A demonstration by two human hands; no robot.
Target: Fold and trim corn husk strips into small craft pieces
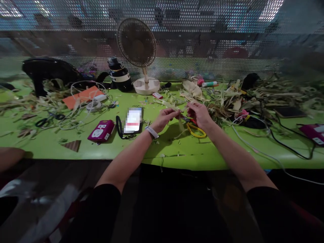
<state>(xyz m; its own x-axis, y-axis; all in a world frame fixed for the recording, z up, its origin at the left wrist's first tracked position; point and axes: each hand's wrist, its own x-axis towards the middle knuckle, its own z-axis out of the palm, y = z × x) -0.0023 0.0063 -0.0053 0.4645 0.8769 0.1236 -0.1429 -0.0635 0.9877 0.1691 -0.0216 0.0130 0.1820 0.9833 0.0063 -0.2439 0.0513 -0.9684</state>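
Pale strips of dried corn husk point(181, 124) pass between my two hands above the green table. My left hand point(165, 118), with a white band at the wrist, pinches the husk strip between thumb and fingertips. Close by on the right, my right hand point(198, 114) is also closed, its fingertips on the pale husk. Scissors with yellow and red handles point(196, 131) lie on the table just below my right hand, their blades toward my left hand. Fingers partly hide where the strip is gripped.
A phone point(133, 119) and magenta pouch point(101, 131) lie left of my hands. Behind stand a white fan point(146, 87) and black bottle point(120, 79). Husk heaps point(235, 101) and cables point(263, 155) cover the right side. Black scissors point(50, 118) lie far left.
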